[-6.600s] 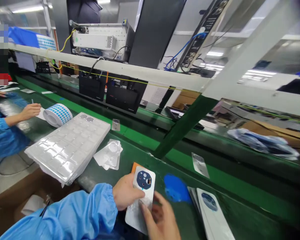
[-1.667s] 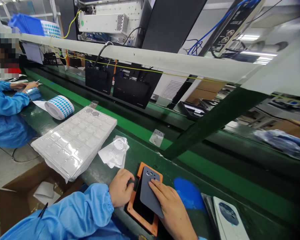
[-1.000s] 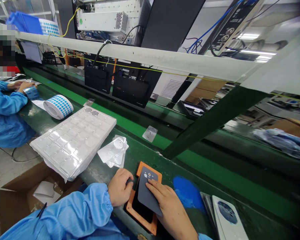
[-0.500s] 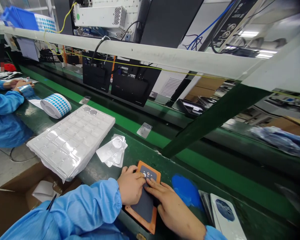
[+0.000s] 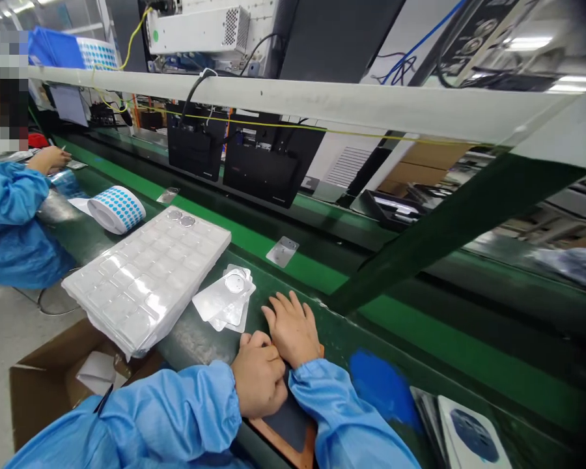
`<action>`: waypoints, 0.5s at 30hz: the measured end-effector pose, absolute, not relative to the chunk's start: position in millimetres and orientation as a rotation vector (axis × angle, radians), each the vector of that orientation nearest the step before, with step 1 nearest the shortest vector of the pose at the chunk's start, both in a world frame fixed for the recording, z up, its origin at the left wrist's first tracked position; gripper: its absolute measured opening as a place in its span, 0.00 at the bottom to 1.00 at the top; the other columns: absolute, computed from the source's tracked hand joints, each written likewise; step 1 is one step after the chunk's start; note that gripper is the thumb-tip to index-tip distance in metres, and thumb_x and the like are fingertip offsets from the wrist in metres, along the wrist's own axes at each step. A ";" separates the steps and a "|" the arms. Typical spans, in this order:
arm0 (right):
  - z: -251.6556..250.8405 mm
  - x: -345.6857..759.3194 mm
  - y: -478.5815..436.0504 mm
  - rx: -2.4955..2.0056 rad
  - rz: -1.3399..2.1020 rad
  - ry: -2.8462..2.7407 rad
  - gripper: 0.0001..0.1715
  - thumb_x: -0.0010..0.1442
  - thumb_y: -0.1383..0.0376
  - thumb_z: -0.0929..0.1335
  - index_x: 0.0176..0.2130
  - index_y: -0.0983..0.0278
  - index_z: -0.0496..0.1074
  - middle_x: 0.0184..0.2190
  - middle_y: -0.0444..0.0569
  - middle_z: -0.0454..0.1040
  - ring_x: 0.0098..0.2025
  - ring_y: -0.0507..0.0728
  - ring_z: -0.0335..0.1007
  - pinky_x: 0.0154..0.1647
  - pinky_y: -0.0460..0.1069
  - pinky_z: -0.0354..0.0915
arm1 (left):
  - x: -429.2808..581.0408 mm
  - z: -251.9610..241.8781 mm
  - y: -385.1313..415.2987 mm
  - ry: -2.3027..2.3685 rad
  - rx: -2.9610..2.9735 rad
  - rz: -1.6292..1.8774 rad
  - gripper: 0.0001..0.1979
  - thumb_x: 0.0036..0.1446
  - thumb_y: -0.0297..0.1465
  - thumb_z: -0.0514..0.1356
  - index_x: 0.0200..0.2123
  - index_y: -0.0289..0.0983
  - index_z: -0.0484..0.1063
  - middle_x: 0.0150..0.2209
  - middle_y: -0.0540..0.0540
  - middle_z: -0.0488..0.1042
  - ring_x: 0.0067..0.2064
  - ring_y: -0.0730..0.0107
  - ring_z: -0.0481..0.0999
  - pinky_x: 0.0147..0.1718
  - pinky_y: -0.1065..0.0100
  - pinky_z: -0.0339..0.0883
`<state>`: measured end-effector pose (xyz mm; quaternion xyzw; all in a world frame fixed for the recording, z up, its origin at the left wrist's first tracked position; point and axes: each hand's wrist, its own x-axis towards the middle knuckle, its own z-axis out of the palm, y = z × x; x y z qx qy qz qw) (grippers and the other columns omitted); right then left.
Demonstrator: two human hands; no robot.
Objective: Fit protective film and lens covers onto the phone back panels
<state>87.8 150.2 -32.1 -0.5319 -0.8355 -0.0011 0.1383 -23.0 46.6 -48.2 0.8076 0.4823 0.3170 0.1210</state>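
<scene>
An orange frame (image 5: 306,456) with a dark grey panel (image 5: 293,417) lies at the bench's near edge, its upper part hidden under my hands. My left hand (image 5: 260,376) rests on the panel with its fingers curled in; what they hold, if anything, is hidden. Just beyond it, my right hand (image 5: 294,327) lies over the frame's far end, fingers spread toward the bench surface. Several thin clear-silver cards (image 5: 224,298), one bearing a round disc, are stacked loosely to the left of my hands.
A plastic tray (image 5: 146,277) stands left, beyond a cardboard box (image 5: 43,384). A sticker roll (image 5: 117,210) lies behind it, near a co-worker's sleeves (image 5: 14,195). Right are a blue patch (image 5: 383,384) and white cards (image 5: 473,436). A green strut (image 5: 420,241) slants overhead.
My right hand has moved forward across the frame's far end, its fingers now spread. My left hand's fingers are more curled. The view has shifted slightly, and the co-worker's hand has risen.
</scene>
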 end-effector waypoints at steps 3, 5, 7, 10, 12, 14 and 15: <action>-33.4 91.9 147.8 -1.577 -0.032 -2.422 0.31 0.68 0.48 0.57 0.59 0.62 0.67 0.64 0.57 0.62 0.69 0.69 0.47 0.64 0.68 0.48 | -23.0 -49.1 43.2 1.459 2.366 0.923 0.03 0.49 0.28 0.61 0.26 0.37 0.68 0.31 0.42 0.71 0.43 0.55 0.65 0.39 0.50 0.52; -31.6 91.0 145.5 -1.581 -0.073 -2.363 0.32 0.68 0.47 0.58 0.59 0.64 0.67 0.63 0.60 0.64 0.68 0.72 0.49 0.63 0.70 0.49 | -22.8 -50.6 38.3 1.480 2.378 0.918 0.04 0.49 0.28 0.61 0.25 0.37 0.68 0.31 0.42 0.70 0.42 0.56 0.64 0.38 0.51 0.52; -26.0 88.1 142.5 -1.496 -0.127 -2.298 0.30 0.68 0.49 0.58 0.57 0.66 0.68 0.60 0.62 0.67 0.66 0.72 0.53 0.63 0.68 0.50 | -22.7 -52.4 31.8 1.492 2.375 0.925 0.04 0.50 0.28 0.61 0.26 0.37 0.67 0.31 0.42 0.70 0.42 0.56 0.64 0.38 0.52 0.52; -8.4 88.5 136.2 -1.328 -0.160 -2.262 0.24 0.69 0.53 0.58 0.53 0.63 0.71 0.55 0.57 0.72 0.61 0.66 0.63 0.62 0.59 0.57 | -23.0 -54.4 21.1 1.513 2.335 0.943 0.04 0.50 0.29 0.62 0.28 0.37 0.68 0.33 0.42 0.70 0.44 0.55 0.64 0.40 0.51 0.53; 3.0 99.1 127.5 -1.310 -0.188 -2.200 0.22 0.68 0.55 0.58 0.52 0.62 0.72 0.52 0.59 0.74 0.56 0.66 0.69 0.58 0.57 0.62 | -24.0 -54.9 14.5 1.534 2.294 0.956 0.05 0.50 0.30 0.63 0.30 0.37 0.69 0.35 0.42 0.72 0.45 0.54 0.64 0.41 0.51 0.53; 3.2 120.7 111.8 -1.367 -0.241 -2.062 0.24 0.68 0.56 0.58 0.54 0.63 0.71 0.47 0.65 0.75 0.51 0.71 0.72 0.53 0.62 0.66 | -25.7 -54.7 9.0 1.540 2.243 0.984 0.07 0.50 0.31 0.64 0.34 0.38 0.71 0.38 0.42 0.74 0.46 0.54 0.63 0.43 0.51 0.54; -3.4 134.5 101.2 -1.404 -0.269 -1.993 0.25 0.67 0.56 0.58 0.56 0.64 0.70 0.44 0.67 0.76 0.48 0.73 0.73 0.50 0.65 0.68 | -26.7 -54.3 6.7 1.536 2.212 1.007 0.08 0.51 0.32 0.64 0.35 0.38 0.72 0.40 0.42 0.75 0.47 0.54 0.63 0.44 0.50 0.54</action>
